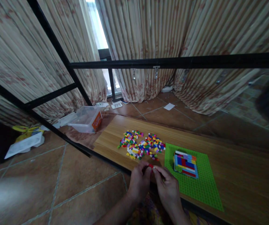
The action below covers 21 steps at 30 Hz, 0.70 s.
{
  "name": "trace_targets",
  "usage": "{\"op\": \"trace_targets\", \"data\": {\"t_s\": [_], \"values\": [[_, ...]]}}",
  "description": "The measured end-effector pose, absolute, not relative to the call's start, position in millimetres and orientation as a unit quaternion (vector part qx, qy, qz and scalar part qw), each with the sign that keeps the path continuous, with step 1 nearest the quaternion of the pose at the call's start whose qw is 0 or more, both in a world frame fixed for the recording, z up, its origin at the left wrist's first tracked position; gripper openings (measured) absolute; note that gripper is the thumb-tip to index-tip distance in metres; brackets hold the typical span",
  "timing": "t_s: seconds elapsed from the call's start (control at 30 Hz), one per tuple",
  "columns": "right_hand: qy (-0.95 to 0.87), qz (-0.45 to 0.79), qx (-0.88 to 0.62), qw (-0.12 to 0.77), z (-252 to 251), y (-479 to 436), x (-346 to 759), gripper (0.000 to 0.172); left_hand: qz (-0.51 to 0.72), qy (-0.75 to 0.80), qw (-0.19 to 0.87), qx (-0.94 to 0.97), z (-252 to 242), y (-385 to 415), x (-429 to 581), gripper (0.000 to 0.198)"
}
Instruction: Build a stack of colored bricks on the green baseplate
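Red toy brick [151, 166] | left hand [139, 178] and right hand [167, 183] both pinching it, 5 o'clock from loose bricks [143, 145], 9 o'clock from green baseplate [206, 184] | slack pinch could drop it off the desk [111, 147]

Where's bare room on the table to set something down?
The table is bare right of the green baseplate and left of the loose bricks. The baseplate has open studs around the build. Crowded: among the bricks, and by the near edge, where left hand and right hand pinch a red piece.
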State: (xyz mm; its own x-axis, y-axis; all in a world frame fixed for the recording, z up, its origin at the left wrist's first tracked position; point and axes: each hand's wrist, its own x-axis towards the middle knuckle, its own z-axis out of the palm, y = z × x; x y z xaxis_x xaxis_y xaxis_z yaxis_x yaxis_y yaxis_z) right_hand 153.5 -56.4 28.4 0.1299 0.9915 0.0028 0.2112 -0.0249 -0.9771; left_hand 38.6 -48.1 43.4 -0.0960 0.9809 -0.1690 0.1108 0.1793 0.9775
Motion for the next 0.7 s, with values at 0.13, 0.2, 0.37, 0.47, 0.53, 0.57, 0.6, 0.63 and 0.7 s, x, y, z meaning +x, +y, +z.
{"op": "trace_targets", "data": {"t_s": [0.13,0.2,0.37,0.47,0.53,0.57,0.6,0.63,0.7], "values": [[-0.526,0.434,-0.564,0.466,35.0,-34.2,150.4,0.035,0.477,0.560,0.509,0.446,42.4,-31.5,33.6,0.012],[-0.518,0.467,-0.555,0.453,39.1,-20.2,149.6,0.037,0.481,0.538,0.516,0.462,45.1,-24.5,30.9,0.014],[-0.527,0.460,-0.559,0.445,40.3,14.7,143.3,0.037,0.480,0.544,0.521,0.450,46.2,-4.1,28.4,0.010],[-0.565,0.402,-0.563,0.450,35.1,30.3,136.3,0.032,0.499,0.583,0.493,0.409,39.4,12.2,28.0,0.013],[-0.595,0.350,-0.566,0.452,31.2,39.0,131.9,0.028,0.508,0.601,0.478,0.390,35.5,23.1,26.8,0.015],[-0.605,0.331,-0.567,0.450,29.5,43.1,130.2,0.027,0.511,0.602,0.479,0.382,34.5,27.9,25.7,0.015],[-0.612,0.320,-0.569,0.446,27.9,47.2,129.2,0.027,0.513,0.600,0.487,0.374,34.2,32.3,24.2,0.015],[-0.616,0.315,-0.573,0.440,26.6,51.1,128.8,0.028,0.513,0.595,0.500,0.366,34.5,35.9,22.3,0.015],[-0.624,0.313,-0.579,0.421,24.8,58.4,130.1,0.028,0.506,0.585,0.528,0.351,36.2,41.2,17.1,0.015]]}}
